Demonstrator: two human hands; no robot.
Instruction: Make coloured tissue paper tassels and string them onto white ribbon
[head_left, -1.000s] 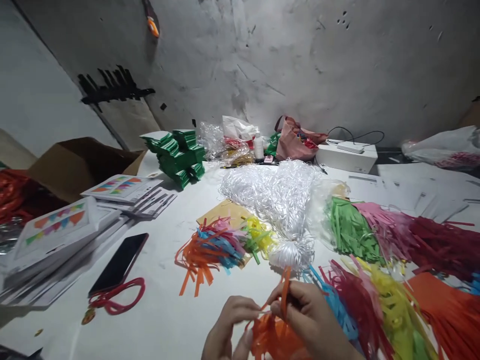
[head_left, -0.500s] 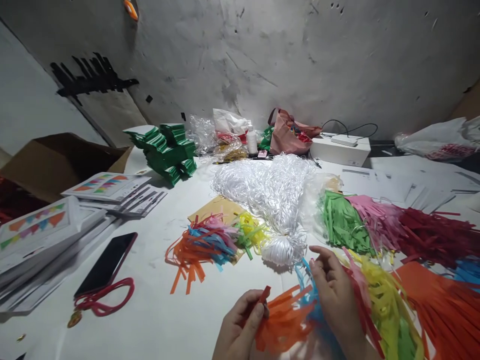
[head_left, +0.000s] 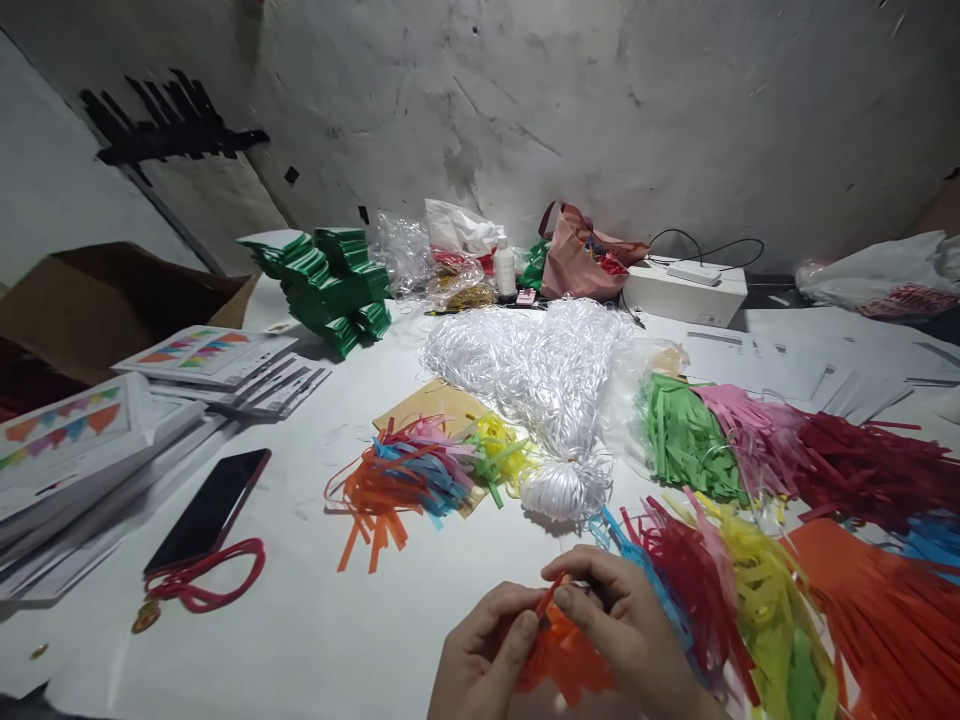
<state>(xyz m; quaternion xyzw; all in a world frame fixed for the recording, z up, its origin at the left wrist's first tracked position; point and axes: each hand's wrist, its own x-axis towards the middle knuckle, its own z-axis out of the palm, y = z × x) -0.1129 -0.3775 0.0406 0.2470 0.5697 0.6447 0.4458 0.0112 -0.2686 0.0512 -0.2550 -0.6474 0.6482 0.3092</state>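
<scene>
Both of my hands meet at the bottom centre over an orange paper tassel (head_left: 562, 655). My left hand (head_left: 484, 655) pinches its upper end with thumb and forefinger. My right hand (head_left: 626, 630) has its fingers curled round the same end from the right. Just right of them lies a row of fringed tassels in blue, red (head_left: 686, 585) and yellow (head_left: 765, 590). A small heap of finished mixed-colour tassels (head_left: 409, 480) lies further up on the white table (head_left: 315, 630). Above my hands sits a bundle of white string (head_left: 551, 375).
A black phone (head_left: 210, 508) with a red lanyard (head_left: 202, 580) lies at left, beside stacks of printed white cards (head_left: 82, 440) and a cardboard box (head_left: 112, 305). Green card stacks (head_left: 334, 285), bags, a bottle (head_left: 505, 268) and a white box (head_left: 686, 292) line the back. Green, pink and dark red fringe (head_left: 862, 470) lies at right.
My right hand came back from the blue and red tassels to join my left hand on the orange tassel, whose fringe is now gathered under both hands. The view shifted slightly.
</scene>
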